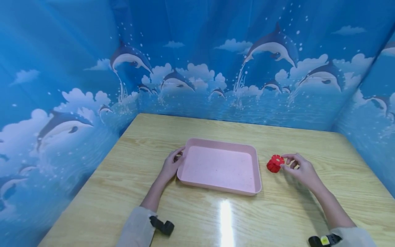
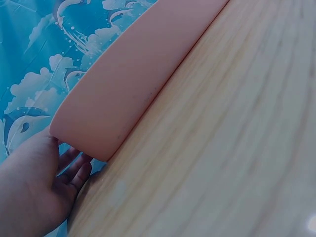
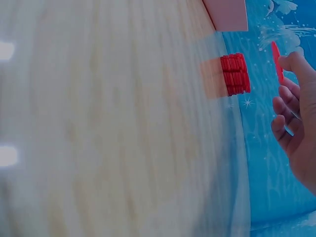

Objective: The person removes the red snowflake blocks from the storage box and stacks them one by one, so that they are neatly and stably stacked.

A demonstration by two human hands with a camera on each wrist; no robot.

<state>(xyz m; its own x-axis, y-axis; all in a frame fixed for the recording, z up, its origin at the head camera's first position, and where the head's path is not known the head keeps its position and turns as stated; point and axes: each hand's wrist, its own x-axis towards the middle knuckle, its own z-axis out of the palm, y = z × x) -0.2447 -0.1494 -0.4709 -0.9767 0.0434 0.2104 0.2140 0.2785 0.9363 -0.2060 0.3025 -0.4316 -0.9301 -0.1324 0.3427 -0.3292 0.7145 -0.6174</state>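
Observation:
A shallow pink tray [image 1: 219, 187] lies on the table. My left hand [image 1: 172, 164] holds its left wall, thumb and index finger at the rim; in the left wrist view the other fingers curl beside the tray's end. On the right, my right hand [image 1: 300, 171] pinches a thin red notched disc [image 1: 278, 160] between thumb and fingertips. In the right wrist view that disc [image 3: 277, 61] stands apart from a short stack of red discs [image 3: 236, 75] on the table. From the head view the held disc partly covers the stack [image 1: 273, 167].
The pale wooden table [image 1: 148, 137] reaches back to a blue dolphin-print curtain [image 1: 197, 68], which also hangs at both sides. A bright light reflection [image 1: 226, 219] shows on the wood in front of the tray. Black straps [image 1: 162, 224] sit on both sleeves.

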